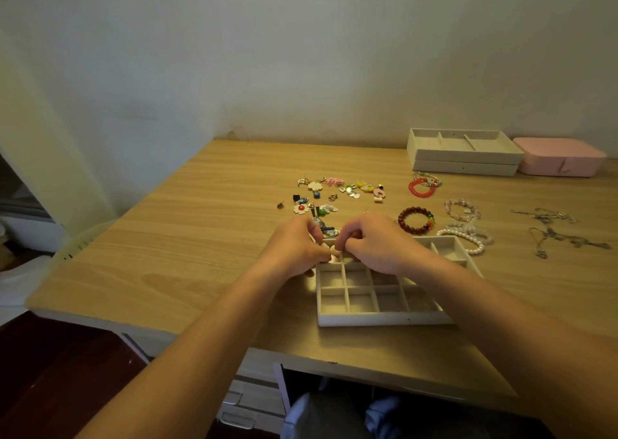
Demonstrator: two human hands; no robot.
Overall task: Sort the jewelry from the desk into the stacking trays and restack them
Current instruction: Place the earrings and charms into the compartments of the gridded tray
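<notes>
So both hands are bunched up together right over the far left corner of the grid tray, which sits at the near edge of the desk. The left hand has its fingers curled in and is pinching a small pink piece at its fingertips. The right hand is curled the same way, its fingertips pinching that same piece from the other side. It's too tiny to tell what it actually is. The piece sits between the two hands, just above the tray's corner compartment. Behind the hands there's the earring pile spread on the desk. To the right are a clear red bracelet, a dark bead bracelet, a pale pink bracelet and a pearl bracelet just beside the tray's far right corner. The necklaces lie further right. The stacked trays and a pink box are back by the wall.
</notes>
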